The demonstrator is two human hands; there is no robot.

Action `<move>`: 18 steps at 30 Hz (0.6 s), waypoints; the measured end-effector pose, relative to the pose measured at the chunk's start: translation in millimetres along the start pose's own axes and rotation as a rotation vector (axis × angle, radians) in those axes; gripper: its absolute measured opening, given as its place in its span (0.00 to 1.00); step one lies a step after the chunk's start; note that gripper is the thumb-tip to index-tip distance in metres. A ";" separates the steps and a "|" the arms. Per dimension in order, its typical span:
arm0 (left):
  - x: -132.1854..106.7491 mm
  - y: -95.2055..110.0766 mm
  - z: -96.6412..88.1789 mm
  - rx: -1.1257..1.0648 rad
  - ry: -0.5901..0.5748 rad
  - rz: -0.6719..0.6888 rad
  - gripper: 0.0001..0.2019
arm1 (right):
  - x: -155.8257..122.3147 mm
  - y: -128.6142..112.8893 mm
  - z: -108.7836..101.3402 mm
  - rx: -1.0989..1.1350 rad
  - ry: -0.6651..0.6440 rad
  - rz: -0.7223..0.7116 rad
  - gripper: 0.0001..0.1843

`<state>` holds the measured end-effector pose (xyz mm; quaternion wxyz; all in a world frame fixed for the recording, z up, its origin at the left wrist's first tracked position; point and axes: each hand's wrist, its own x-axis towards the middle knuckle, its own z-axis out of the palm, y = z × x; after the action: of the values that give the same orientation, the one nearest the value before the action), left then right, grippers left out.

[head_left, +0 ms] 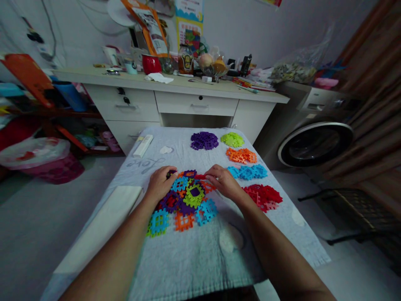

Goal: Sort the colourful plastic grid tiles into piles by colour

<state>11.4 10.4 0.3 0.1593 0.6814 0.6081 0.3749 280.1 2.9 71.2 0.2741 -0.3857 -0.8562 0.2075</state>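
Observation:
A mixed pile of notched plastic building pieces (184,198) in purple, blue, green, orange and red lies mid-table. At its far left edge is my left hand (160,183), its fingers closed on a dark, seemingly purple building piece (171,173). My right hand (221,180) pinches a red building piece (201,177) over the far right side of the pile, seen nearly edge-on. Sorted pieces lie along the right: a purple heap (204,141), a light green heap (232,139), an orange heap (241,155), a blue heap (249,172) and a red heap (265,195).
A pale cloth (200,259) covers the table. A white narrow box (143,146) lies at its far left. Beyond stands a white desk (197,104) crowded with jars and packets. A washing machine (308,125) is at right, a pink bin (46,163) at left.

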 end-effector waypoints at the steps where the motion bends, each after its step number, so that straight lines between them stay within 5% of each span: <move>1: 0.1 -0.2 -0.2 -0.002 -0.002 0.001 0.16 | -2.0 0.5 -7.1 0.006 0.011 0.029 0.11; 12: 0.0 0.9 -1.0 0.010 -0.014 0.008 0.17 | -84.3 29.2 -108.6 -0.106 -0.006 0.401 0.11; 18: 0.7 5.1 -3.7 0.004 -0.041 -0.016 0.20 | -112.3 27.6 -128.0 -0.153 -0.115 0.440 0.12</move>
<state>12.4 9.1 6.5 0.1732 0.6842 0.6111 0.3584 437.7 -48.7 118.6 0.1430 -0.5701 -0.7790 0.2185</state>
